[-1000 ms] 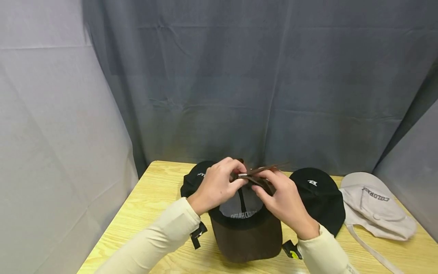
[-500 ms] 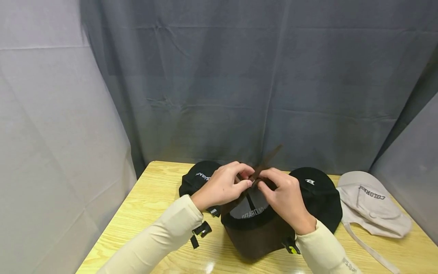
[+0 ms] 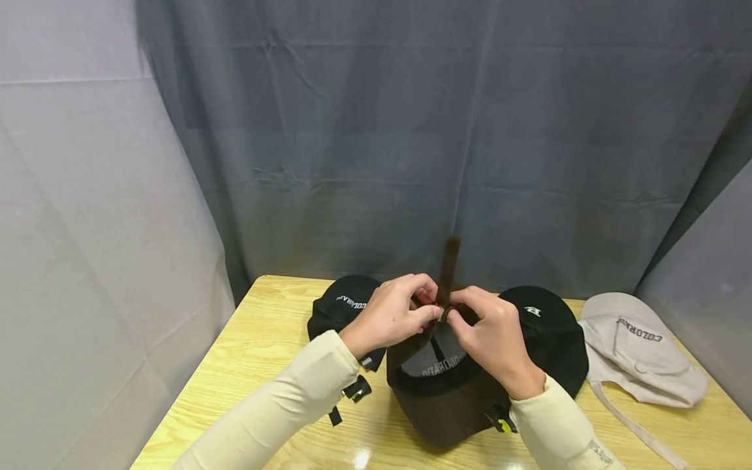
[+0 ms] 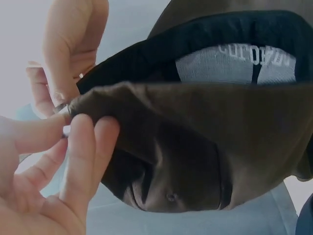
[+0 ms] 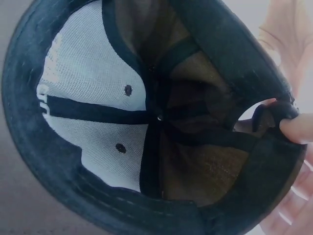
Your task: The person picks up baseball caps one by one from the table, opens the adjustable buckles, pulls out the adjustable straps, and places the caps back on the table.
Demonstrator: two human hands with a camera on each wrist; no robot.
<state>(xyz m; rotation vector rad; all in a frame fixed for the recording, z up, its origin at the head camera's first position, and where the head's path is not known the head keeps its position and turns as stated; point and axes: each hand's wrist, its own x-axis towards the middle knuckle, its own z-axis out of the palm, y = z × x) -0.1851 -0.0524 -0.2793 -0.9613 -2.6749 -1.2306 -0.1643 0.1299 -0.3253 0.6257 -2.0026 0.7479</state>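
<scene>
A brown baseball cap (image 3: pixel 446 411) is held with its hollow side towards me and its brim down; white backing and reversed lettering show inside. My left hand (image 3: pixel 392 312) pinches the metal buckle (image 4: pixel 66 131) at the cap's back edge between thumb and fingers. Opposite it, my right hand (image 3: pixel 492 333) pinches the strap and edge beside the buckle. The loose end of the brown strap (image 3: pixel 449 264) stands up between both hands. In the right wrist view the cap's dark sweatband (image 5: pixel 29 147) and the thumb pressing near the back opening are visible.
A black cap (image 3: pixel 337 307) lies behind my left hand, another black cap (image 3: pixel 549 333) beyond my right. A beige cap (image 3: pixel 646 352) with a trailing strap (image 3: pixel 637 427) lies far right on the wooden table (image 3: pixel 258 352). Grey curtain (image 3: pixel 352 163) hangs behind.
The strap's loose end has swung from pointing right to nearly upright. Both hands and the cap have shifted slightly right, and the cap has turned a little.
</scene>
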